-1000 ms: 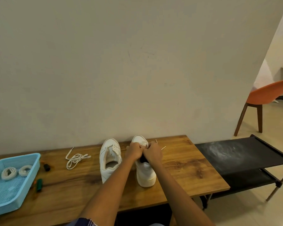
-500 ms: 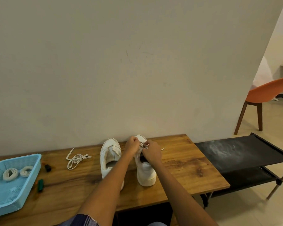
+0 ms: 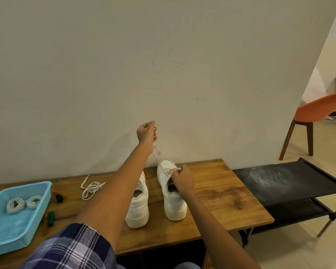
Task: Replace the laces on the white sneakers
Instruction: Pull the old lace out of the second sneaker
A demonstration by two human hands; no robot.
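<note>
Two white sneakers stand heels toward me on the wooden table (image 3: 221, 199). My left hand (image 3: 146, 133) is raised well above the right sneaker (image 3: 173, 199) and pinches a white lace (image 3: 157, 159) that runs taut down to its eyelets. My right hand (image 3: 182, 178) rests at that sneaker's tongue and pinches the lace's other end. The left sneaker (image 3: 139, 205) is partly hidden by my left forearm. A loose white lace (image 3: 91, 188) lies on the table to the left.
A light blue basket (image 3: 12, 226) at the table's left end holds two coiled white laces (image 3: 23, 203). Small dark and green items (image 3: 50, 217) lie beside it. A black shoe rack (image 3: 291, 185) stands to the right, an orange chair (image 3: 316, 113) beyond. The wall is close behind.
My left hand has risen from the right sneaker's eyelets, pulling a lace up and taut. My right hand has stayed at the sneaker's tongue.
</note>
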